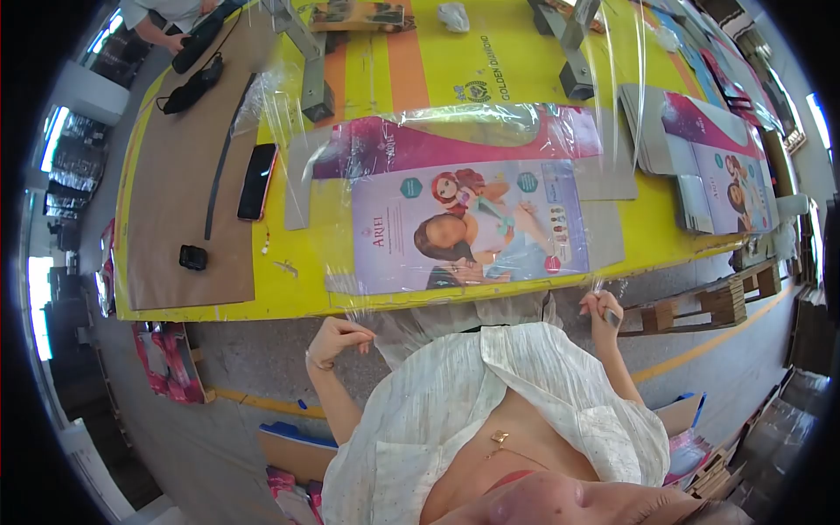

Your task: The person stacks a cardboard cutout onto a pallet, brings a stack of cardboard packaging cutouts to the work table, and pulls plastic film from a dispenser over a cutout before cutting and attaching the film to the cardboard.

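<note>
A printed cardboard sheet (pixel 385 254) marked "Ariel", with a doll and a person pictured on it, lies on the yellow table in front of me. Clear plastic film (pixel 490 122) covers it, wrinkled and shiny. Just off the table's near edge, my left hand (pixel 335 339) is closed in a pinch on the gathered left corner of the film. My right hand (pixel 602 311) pinches the film's right corner, which bunches up above the fingers. A small dark object (pixel 611 318) shows at that hand, too small to name.
A phone (pixel 257 182) and a small black case (pixel 192 256) lie to the left by brown paper (pixel 162 245). Metal brackets (pixel 315 87) stand behind the sheet. More printed sheets (pixel 731 175) are stacked right. A co-worker's hand (pixel 178 44) is far left. A wooden pallet (pixel 700 302) sits right.
</note>
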Action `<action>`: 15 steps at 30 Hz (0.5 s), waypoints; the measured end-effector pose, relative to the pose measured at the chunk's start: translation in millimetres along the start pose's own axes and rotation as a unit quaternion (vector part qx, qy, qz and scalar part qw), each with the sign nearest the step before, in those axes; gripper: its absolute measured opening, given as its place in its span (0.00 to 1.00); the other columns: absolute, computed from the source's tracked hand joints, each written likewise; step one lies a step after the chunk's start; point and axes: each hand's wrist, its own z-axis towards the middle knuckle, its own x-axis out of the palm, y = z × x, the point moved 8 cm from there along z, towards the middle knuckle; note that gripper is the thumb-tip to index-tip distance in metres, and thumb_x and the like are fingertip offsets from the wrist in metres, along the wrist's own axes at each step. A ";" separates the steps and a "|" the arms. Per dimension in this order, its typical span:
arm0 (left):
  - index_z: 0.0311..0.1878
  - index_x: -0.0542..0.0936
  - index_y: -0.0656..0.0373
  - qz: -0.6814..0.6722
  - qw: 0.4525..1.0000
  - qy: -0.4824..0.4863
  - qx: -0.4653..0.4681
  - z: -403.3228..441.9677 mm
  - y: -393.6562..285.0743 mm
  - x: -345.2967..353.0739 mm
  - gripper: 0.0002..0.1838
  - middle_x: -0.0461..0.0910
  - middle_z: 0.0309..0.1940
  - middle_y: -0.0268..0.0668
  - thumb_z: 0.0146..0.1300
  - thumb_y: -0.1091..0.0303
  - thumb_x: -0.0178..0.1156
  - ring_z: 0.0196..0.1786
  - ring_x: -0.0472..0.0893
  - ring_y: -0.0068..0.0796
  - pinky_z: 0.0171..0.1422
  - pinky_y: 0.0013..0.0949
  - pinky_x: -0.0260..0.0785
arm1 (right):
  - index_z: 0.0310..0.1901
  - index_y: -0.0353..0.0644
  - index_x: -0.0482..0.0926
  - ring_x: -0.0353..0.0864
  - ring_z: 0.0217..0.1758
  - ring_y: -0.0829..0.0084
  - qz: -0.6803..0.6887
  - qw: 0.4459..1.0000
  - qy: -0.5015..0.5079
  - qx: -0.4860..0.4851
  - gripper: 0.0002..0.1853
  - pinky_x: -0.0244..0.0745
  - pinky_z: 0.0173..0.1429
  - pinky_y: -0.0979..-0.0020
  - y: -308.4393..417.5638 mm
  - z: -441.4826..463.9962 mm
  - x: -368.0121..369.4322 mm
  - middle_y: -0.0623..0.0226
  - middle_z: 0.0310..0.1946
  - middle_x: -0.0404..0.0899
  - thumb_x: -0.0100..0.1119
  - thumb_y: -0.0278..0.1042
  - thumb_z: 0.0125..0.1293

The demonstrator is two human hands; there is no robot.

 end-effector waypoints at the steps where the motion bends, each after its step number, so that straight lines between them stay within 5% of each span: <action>1: 0.29 0.79 0.69 -0.001 1.000 0.001 -0.001 5.2 9.9 2.2 0.05 0.76 0.19 0.39 0.50 0.78 0.56 0.21 0.74 0.24 0.27 0.24 0.66 | 0.18 0.40 0.55 0.69 0.21 0.80 -0.001 1.000 0.000 0.001 0.16 0.68 0.27 0.79 -10.3 -1.7 1.6 0.61 0.24 0.73 0.50 0.14 0.54; 4: 0.34 0.78 0.68 -0.022 0.995 -0.082 -0.044 17.2 39.4 -8.2 0.07 0.76 0.22 0.39 0.51 0.77 0.56 0.23 0.74 0.24 0.29 0.25 0.66 | 0.19 0.40 0.55 0.71 0.23 0.79 -0.068 0.997 -0.032 -0.007 0.16 0.70 0.28 0.77 -27.8 1.5 3.4 0.66 0.21 0.69 0.50 0.17 0.57; 7: 0.37 0.76 0.66 -0.091 0.989 -0.108 0.030 33.3 45.8 -21.4 0.08 0.76 0.24 0.37 0.52 0.75 0.56 0.25 0.74 0.24 0.33 0.26 0.66 | 0.18 0.39 0.55 0.71 0.28 0.80 -0.038 0.998 -0.042 -0.013 0.16 0.73 0.31 0.77 -45.8 8.4 1.1 0.66 0.22 0.68 0.50 0.13 0.54; 13: 0.38 0.72 0.62 -0.402 0.913 -0.051 -0.054 45.0 126.4 -15.3 0.09 0.73 0.28 0.38 0.56 0.69 0.55 0.31 0.72 0.26 0.36 0.29 0.66 | 0.18 0.39 0.55 0.70 0.28 0.79 0.023 0.993 -0.095 0.063 0.17 0.74 0.35 0.73 -60.2 1.1 -3.3 0.67 0.22 0.67 0.50 0.14 0.55; 15: 0.39 0.72 0.60 -0.375 0.926 -0.026 -0.044 46.4 126.4 -16.3 0.08 0.73 0.29 0.37 0.57 0.69 0.53 0.32 0.72 0.26 0.38 0.29 0.66 | 0.18 0.41 0.56 0.71 0.24 0.79 -0.061 0.993 -0.099 0.018 0.16 0.72 0.31 0.75 -53.1 0.5 -4.2 0.67 0.18 0.68 0.53 0.19 0.55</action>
